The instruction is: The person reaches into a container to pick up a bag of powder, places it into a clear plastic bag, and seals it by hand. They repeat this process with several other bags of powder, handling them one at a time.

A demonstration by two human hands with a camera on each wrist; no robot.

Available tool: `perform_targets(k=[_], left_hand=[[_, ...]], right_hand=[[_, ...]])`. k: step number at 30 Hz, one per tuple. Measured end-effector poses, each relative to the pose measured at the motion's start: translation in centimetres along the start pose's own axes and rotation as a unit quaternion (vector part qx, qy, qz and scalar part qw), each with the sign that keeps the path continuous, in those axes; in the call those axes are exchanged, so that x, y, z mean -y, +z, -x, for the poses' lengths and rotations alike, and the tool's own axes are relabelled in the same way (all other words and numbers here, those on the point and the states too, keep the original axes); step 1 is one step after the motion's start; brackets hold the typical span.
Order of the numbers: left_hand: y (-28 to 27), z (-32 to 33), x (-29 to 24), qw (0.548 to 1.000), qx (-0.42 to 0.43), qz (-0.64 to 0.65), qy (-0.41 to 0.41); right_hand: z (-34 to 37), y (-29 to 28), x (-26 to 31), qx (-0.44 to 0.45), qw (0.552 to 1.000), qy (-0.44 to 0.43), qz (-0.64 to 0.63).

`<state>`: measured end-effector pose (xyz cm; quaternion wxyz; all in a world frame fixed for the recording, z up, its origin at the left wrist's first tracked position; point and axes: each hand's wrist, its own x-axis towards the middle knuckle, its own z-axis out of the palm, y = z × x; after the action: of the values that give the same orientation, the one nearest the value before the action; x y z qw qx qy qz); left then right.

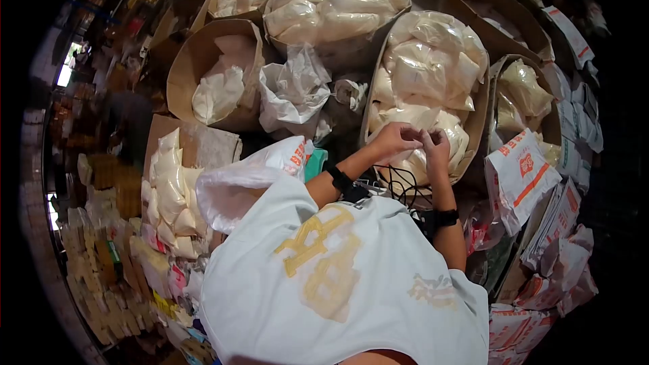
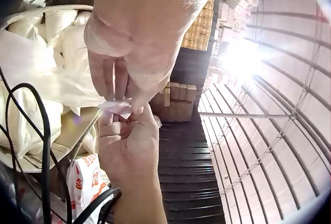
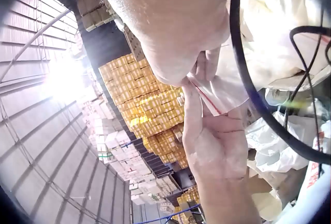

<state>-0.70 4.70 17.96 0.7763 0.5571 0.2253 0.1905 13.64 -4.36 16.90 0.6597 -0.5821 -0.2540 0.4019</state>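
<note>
Over a large round-sided carton [image 1: 481,105] of clear bags of cream-coloured powder, my left hand [image 1: 393,142] and right hand [image 1: 437,150] meet fingertip to fingertip. Between them they pinch the top edge of a clear plastic bag [image 2: 77,90]. A thin red line runs along that edge in the right wrist view, where the bag mouth [image 3: 220,95] is stretched flat between both thumbs and fingers. The bag's body hangs toward the other filled bags [image 1: 433,61] in the carton.
Black cables [image 1: 399,182] loop below my wrists. More cartons of powder bags [image 1: 338,3] stand ahead. A white sack [image 1: 236,186] lies by my left arm, and a red-printed white sack [image 1: 522,176] is at the right. Stacked yellow boxes [image 3: 150,105] stand farther off.
</note>
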Motion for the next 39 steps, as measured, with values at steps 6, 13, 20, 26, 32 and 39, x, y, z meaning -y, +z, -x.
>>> perform_targets(k=[6, 13, 20, 26, 32, 39], left_hand=[[0.3, -0.1, 0.2, 1.000, -0.015, 0.000, 0.004], [0.2, -0.5, 1.4, 0.995, -0.071, -0.070, 0.024], [0.7, 0.0, 0.2, 0.976, -0.094, -0.195, 0.032], [0.9, -0.2, 0.4, 0.968, -0.097, -0.229, 0.033], [1.1, 0.0, -1.1, 0.956, -0.083, -0.278, 0.049], [1.5, 0.3, -1.8, 0.968, -0.068, -0.233, 0.055]], right_hand=[[0.1, -0.7, -0.4, 0.000, 1.000, 0.030, 0.003], [0.6, -0.4, -0.1, 0.015, 0.999, 0.045, 0.000], [0.8, -0.1, -0.1, 0.002, 0.999, 0.041, 0.031], [0.7, -0.6, -1.0, 0.023, 0.999, 0.029, 0.023], [0.6, -0.6, -1.4, 0.044, 0.999, 0.005, 0.028], [0.8, -0.7, -0.6, 0.048, 0.998, 0.044, 0.004]])
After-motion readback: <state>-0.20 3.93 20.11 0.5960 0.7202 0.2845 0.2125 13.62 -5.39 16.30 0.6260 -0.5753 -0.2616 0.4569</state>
